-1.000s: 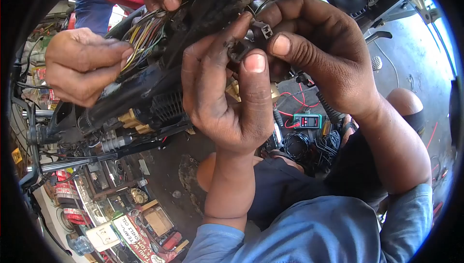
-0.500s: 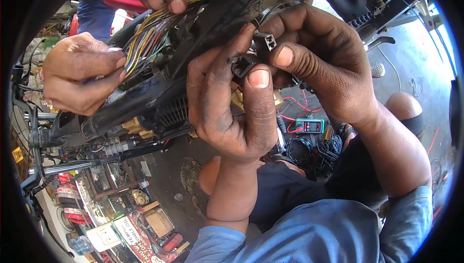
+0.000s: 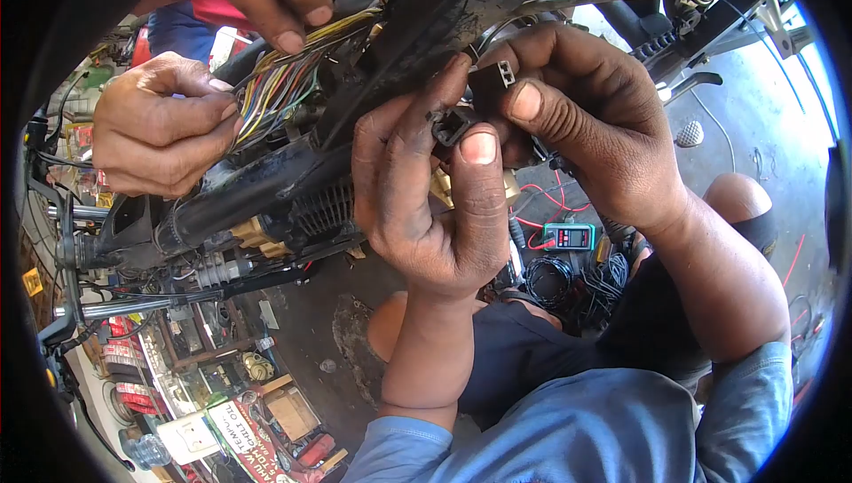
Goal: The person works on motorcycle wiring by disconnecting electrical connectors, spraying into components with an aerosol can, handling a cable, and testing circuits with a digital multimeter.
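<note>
In the head view, my left hand [image 3: 426,190] pinches a small black plastic connector [image 3: 452,126] between thumb and fingers, its hollow mouth facing me. Close beside it, my right hand [image 3: 603,119] grips a second dark connector [image 3: 493,80], with light slots or terminals showing at its end. The two connectors are apart. Fingers hide most of the wires behind them. A black frame tube [image 3: 266,177] of a motorcycle runs behind my left hand.
Another person's hands [image 3: 169,123] hold a bundle of coloured wires [image 3: 271,83] at upper left. On the floor lie a green multimeter [image 3: 569,236] with red leads and a coil of black cable [image 3: 548,280]. A glass case [image 3: 209,341] with parts stands at lower left.
My right hand has turned its connector slightly, so its end faces differently. My left hand has shifted a little to the right. The other person's fingers have moved along the wires.
</note>
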Motion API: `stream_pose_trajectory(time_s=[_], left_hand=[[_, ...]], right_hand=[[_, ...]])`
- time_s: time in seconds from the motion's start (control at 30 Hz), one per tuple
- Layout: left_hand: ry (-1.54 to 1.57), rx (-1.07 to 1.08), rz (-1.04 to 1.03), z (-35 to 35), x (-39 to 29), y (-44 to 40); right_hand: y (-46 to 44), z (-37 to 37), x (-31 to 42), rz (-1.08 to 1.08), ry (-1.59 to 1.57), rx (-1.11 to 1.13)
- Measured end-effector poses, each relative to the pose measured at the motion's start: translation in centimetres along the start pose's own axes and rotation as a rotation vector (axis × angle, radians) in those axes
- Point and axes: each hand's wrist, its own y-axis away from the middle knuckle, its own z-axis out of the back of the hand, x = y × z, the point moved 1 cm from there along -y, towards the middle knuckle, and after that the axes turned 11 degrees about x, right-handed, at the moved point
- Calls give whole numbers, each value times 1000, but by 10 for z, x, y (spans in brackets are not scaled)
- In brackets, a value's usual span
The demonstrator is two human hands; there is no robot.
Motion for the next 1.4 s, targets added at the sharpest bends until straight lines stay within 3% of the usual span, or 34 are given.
stream_pose_trajectory(time_s=[0.3, 0.47, 0.57, 0.7, 0.8, 0.9, 0.97, 1.0, 1.1, 1.3, 1.4], left_hand=[[-143, 50, -50, 4, -2, -4], [-172, 37, -107, 2, 0, -5], [-161, -10, -144, -3, -2, -8], [-240, -23, 34, -4, -11, -11], [-454, -73, -183, -7, -7, -18], [-811, -69, -93, -3, -21, -17], [-761, -83, -34, -2, -12, -13], [-793, -109, -133, -1, -8, -16], [-828, -70, -137, -1, -10, -20], [-810, -198, -265, -3, 6, -15], [-802, -225, -254, -8, 3, -16]], right_hand=[[2, -2, 2, 62, -21, 16], [-1, 1, 10, -91, 9, 4], [1, 4, 10, -72, 57, -7], [-2, 8, 9, -46, 47, -122], [-2, 12, 4, 4, 68, -140], [-2, 13, 9, 17, 81, -138], [0, 13, 11, 68, 184, -128], [-1, 13, 12, 91, 228, -136], [-1, 15, 13, 155, 402, -130], [-2, 9, 11, 244, 551, -300], [1, 8, 17, 202, 704, -108]])
